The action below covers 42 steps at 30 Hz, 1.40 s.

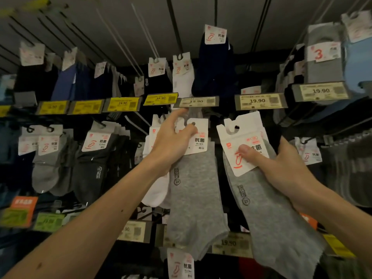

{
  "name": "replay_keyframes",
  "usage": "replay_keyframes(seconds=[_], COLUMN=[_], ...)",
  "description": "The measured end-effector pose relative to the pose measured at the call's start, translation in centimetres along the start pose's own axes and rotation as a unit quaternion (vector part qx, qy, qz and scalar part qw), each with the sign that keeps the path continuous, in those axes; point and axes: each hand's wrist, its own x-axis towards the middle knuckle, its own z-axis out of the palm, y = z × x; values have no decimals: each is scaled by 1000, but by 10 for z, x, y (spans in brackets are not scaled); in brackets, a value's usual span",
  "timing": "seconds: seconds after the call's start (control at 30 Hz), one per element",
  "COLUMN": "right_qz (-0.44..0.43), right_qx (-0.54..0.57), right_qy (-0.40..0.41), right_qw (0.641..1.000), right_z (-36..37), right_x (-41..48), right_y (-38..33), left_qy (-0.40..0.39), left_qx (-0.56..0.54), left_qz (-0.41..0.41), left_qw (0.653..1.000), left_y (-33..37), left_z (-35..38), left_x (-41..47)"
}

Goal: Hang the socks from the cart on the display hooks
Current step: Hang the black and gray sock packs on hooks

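Gripping a grey sock by its card, the left hand curls its thumb over the card front and stretches its forefinger up toward the price tag. The card's hole sits just below that tag. Whether a hook is through it cannot be told, as the spot is dark.

The right hand pinches a second sock by its card, thumb in front and fingers behind. This sock is tilted, held off to the right, and on no hook.

Judged mid-task: one sock is at the hook and one waits in hand. White socks hang just behind the left hand, with more rows all round; which of them came from the cart is unclear. The cart is out of view, so how many socks remain is unknown. The frame edges are blurred and the small print is unreadable.
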Motion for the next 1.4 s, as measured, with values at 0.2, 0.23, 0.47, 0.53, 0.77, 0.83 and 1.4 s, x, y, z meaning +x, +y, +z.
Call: replay_keyframes(seconds=[0.2,0.23,0.47,0.53,0.77,0.83,1.4], right_qz=[-20,-21,-20,-20,-21,-19,-10], right_qx=[6,5,14,13,-5,-14,4], right_qy=[-7,-7,-22,-20,-23,-23,-31], right_qw=[1000,1000,999,1000,1000,999,999], right_z=[0,0,-1,-1,2,2,-1], right_x=[6,8,11,12,7,5,-3], right_y=[8,10,17,19,17,17,11], left_qy=[-9,-11,6,8,-1,0,-12], left_qx=[21,26,29,37,55,79,-70], left_qz=[57,60,84,85,54,80,-5], left_qw=[998,998,996,996,997,994,997], left_y=[3,3,-2,-4,3,3,6], left_z=[6,7,10,11,5,7,1], left_x=[13,16,35,35,42,41,43])
